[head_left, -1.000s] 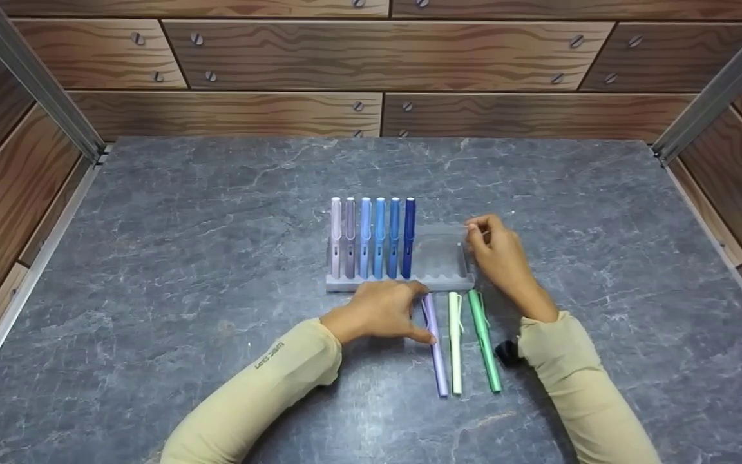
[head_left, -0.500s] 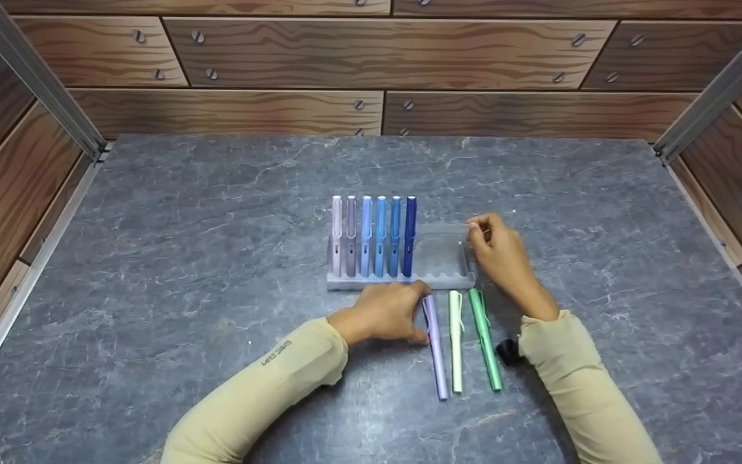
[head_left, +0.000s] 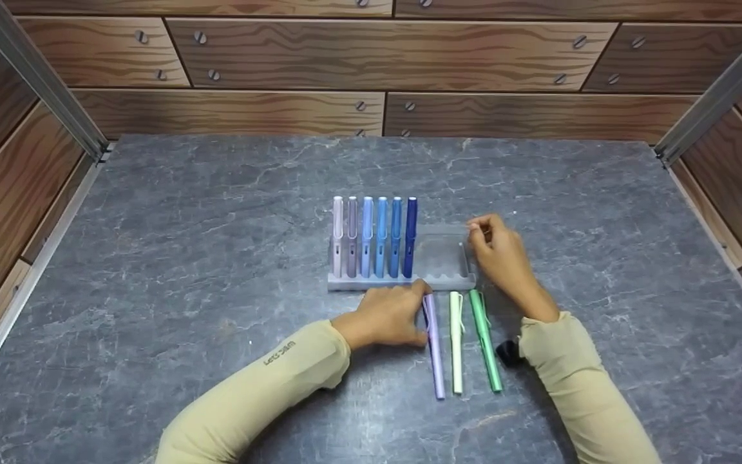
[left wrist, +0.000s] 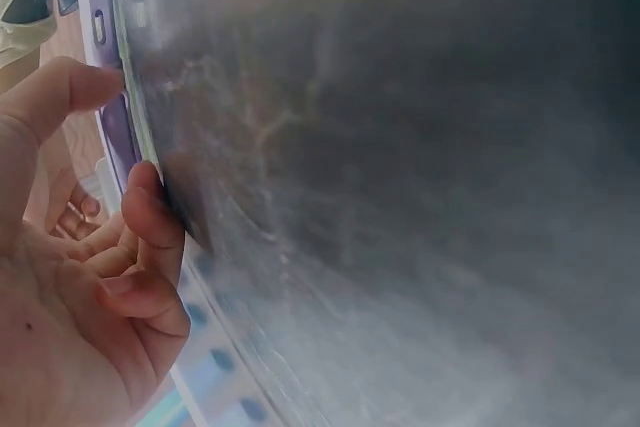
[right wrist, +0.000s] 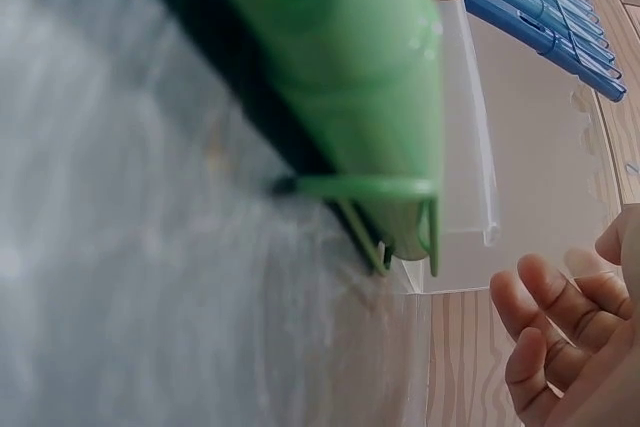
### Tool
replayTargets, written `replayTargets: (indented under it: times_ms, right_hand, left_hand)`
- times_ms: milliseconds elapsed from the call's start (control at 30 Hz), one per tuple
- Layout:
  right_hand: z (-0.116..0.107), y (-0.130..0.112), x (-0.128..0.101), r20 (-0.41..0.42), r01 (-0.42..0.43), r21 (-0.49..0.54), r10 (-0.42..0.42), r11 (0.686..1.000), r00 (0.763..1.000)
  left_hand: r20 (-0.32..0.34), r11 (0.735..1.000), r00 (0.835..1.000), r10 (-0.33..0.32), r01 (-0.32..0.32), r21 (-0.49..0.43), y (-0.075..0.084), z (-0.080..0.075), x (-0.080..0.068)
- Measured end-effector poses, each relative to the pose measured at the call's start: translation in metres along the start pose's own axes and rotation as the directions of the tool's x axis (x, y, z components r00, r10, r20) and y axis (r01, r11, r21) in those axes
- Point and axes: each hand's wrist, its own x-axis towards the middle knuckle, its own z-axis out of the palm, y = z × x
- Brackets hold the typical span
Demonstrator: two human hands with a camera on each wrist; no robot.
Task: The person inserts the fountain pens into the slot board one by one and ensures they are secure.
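Note:
A clear pen stand (head_left: 445, 282) holds a row of upright capped pens, from pale lilac to a dark blue pen (head_left: 411, 238) at the row's right end. In front of it lie a purple pen (head_left: 435, 351), a pale green pen (head_left: 455, 345) and a green pen (head_left: 485, 345). My left hand (head_left: 389, 316) is beside the purple pen, forefinger by its cap end and thumb along its near side; in the left wrist view the thumb (left wrist: 85, 87) overlaps it. My right hand (head_left: 498, 251) pinches the stand's back right corner, its other fingers (right wrist: 565, 312) loosely curled.
A small black object (head_left: 507, 352) shows by the right sleeve (head_left: 561, 348), close to the green pen. Wood-patterned panels (head_left: 384, 55) and metal posts (head_left: 706, 84) border the grey marbled table (head_left: 216, 193).
My left hand has shifted slightly right and toward me, its thumb drawing back off the purple pen's barrel. That pen's near end has moved a little. My right hand stays at the stand.

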Motion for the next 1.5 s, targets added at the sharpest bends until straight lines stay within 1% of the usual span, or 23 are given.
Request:
replayTargets:
  times_ms: [100, 200, 267, 433, 567, 633, 667, 767, 833, 867, 933, 1000, 1033, 1200, 1333, 1467, 1500]
  right_hand:
    - [0.000, 0.000, 0.000, 0.001, 0.000, 0.004, 0.000, 1.000, 1.000]
    - [0.000, 0.000, 0.000, 0.000, -0.001, 0.008, 0.001, 1.000, 1.000]
    - [0.000, 0.000, -0.001, 0.000, 0.000, 0.011, 0.000, 1.000, 1.000]
    - [0.001, 0.001, -0.001, -0.009, -0.007, 0.023, 0.007, 1.000, 1.000]
    - [0.001, 0.001, -0.001, -0.017, 0.000, 0.028, 0.001, 1.000, 1.000]
    - [0.001, 0.001, -0.001, -0.019, 0.003, 0.026, -0.002, 1.000, 1.000]
    - [0.001, 0.001, -0.001, -0.020, 0.003, 0.025, -0.003, 1.000, 1.000]
    - [0.001, 0.001, -0.001, -0.022, 0.003, 0.023, -0.003, 1.000, 1.000]
    - [0.001, 0.001, 0.000, -0.022, 0.005, 0.023, -0.004, 1.000, 1.000]
    - [0.001, 0.001, 0.000, -0.022, 0.004, 0.023, -0.003, 1.000, 1.000]
    - [0.001, 0.001, 0.000, -0.023, 0.005, 0.021, -0.004, 1.000, 1.000]
    - [0.001, 0.001, 0.000, -0.023, 0.002, 0.023, -0.001, 1.000, 1.000]
    - [0.001, 0.001, 0.000, -0.023, -0.001, 0.023, 0.001, 1.000, 1.000]
    - [0.000, 0.000, 0.000, -0.020, -0.005, 0.013, 0.005, 1.000, 1.000]
    - [0.000, 0.000, 0.000, -0.017, -0.005, 0.010, 0.006, 1.000, 1.000]
    - [0.000, 0.000, 0.000, -0.009, -0.008, 0.013, 0.008, 1.000, 1.000]
    - [0.000, 0.000, 0.000, -0.010, -0.008, 0.011, 0.008, 1.000, 1.000]
  left_hand:
    - [-0.006, 0.999, 1.000, 0.015, -0.015, -0.048, -0.001, 0.000, -0.001]
    - [-0.012, 0.990, 1.000, 0.027, -0.029, -0.141, -0.003, -0.001, -0.001]
    - [-0.011, 0.977, 0.999, 0.030, -0.032, -0.210, -0.003, -0.002, -0.001]
    - [0.008, 0.925, 1.000, 0.017, -0.013, -0.379, -0.005, -0.003, 0.001]
    - [0.026, 0.878, 1.000, 0.012, 0.002, -0.478, -0.005, -0.005, 0.001]
    - [0.038, 0.842, 0.999, 0.018, 0.005, -0.539, -0.004, -0.006, 0.001]
    - [0.044, 0.820, 0.999, 0.024, 0.005, -0.572, -0.004, -0.007, 0.000]
    - [0.054, 0.740, 0.997, 0.047, 0.002, -0.672, -0.004, -0.010, 0.000]
    - [0.063, 0.687, 0.996, 0.062, 0.003, -0.726, -0.004, -0.011, 0.000]
    - [0.066, 0.665, 0.996, 0.067, 0.005, -0.747, -0.004, -0.012, 0.000]
    - [0.072, 0.631, 0.995, 0.070, 0.011, -0.776, -0.004, -0.014, 0.000]
    - [0.074, 0.609, 0.995, 0.068, 0.017, -0.793, -0.005, -0.015, 0.000]
    - [0.071, 0.606, 0.995, 0.065, 0.017, -0.795, -0.005, -0.016, 0.000]
    - [0.039, 0.619, 0.998, 0.050, 0.000, -0.785, -0.007, -0.018, 0.001]
    - [0.001, 0.625, 0.999, 0.037, -0.022, -0.780, -0.005, -0.020, 0.002]
    - [-0.047, 0.628, 0.999, 0.004, -0.039, -0.777, -0.003, -0.023, 0.003]
    - [-0.062, 0.626, 0.998, -0.005, -0.045, -0.779, -0.003, -0.024, 0.004]
